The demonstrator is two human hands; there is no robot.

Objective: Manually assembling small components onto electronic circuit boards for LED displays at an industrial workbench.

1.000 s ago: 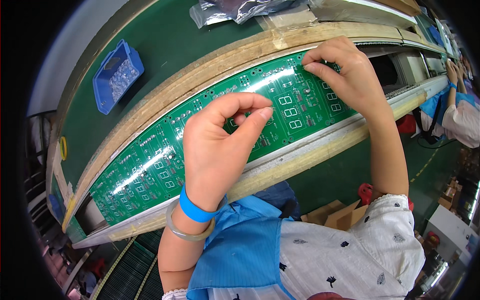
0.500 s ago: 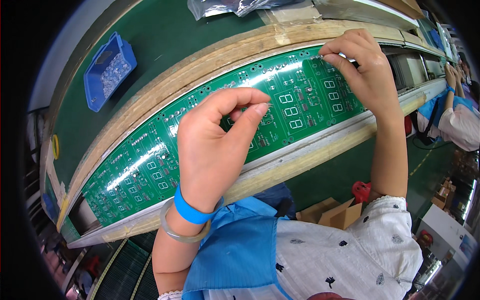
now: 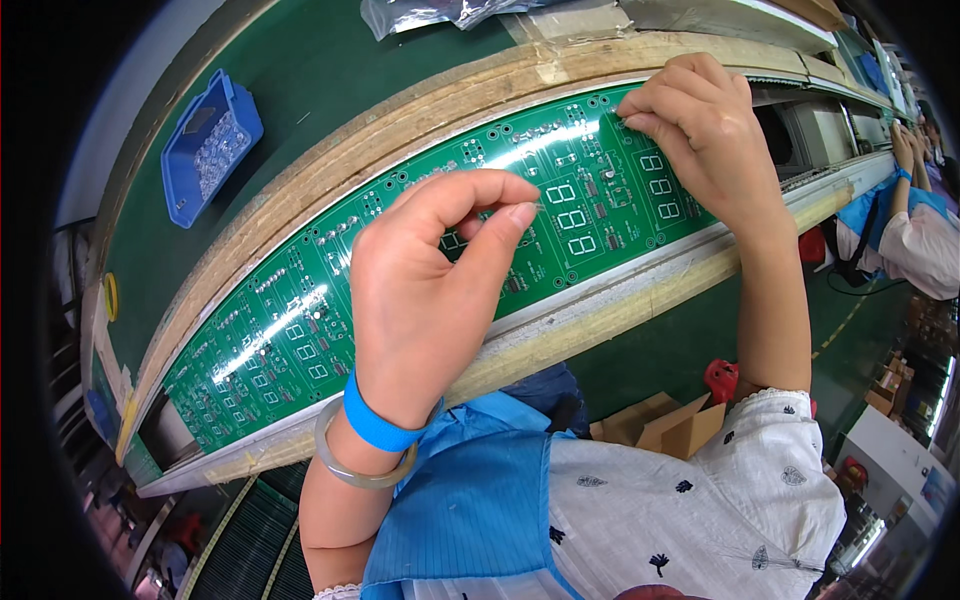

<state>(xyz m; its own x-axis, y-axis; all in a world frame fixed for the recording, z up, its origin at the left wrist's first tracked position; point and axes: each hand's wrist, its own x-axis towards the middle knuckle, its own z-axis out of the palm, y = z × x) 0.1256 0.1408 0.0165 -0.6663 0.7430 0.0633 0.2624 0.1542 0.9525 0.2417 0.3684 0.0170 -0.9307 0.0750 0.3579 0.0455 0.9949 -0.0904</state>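
Observation:
A long row of green circuit boards [image 3: 545, 262] with white digit outlines and small mounted components lies in front of me. My left hand [image 3: 430, 270], wearing a blue wristband and a pale bangle, hovers over the middle of the row. Its thumb and forefinger pinch a tiny clear part [image 3: 539, 207] with thin ends. My right hand [image 3: 705, 135] is at the far edge of the boards toward the right, thumb and forefinger closed together at the board's surface. Whatever lies between those fingertips is hidden.
Wooden rails [image 3: 420, 115] border the boards. Beyond, a blue bin [image 3: 178, 180] holds many small clear parts on a green surface. A plastic bag [image 3: 450, 12] lies at the far side. Below right is an open cardboard box [image 3: 690, 425]. Another person's arm [image 3: 903, 165] shows far right.
My right hand has shifted a little left along the boards' far edge, its fingers still pinched. The left hand keeps its pinch almost in place. The whole view has shifted slightly.

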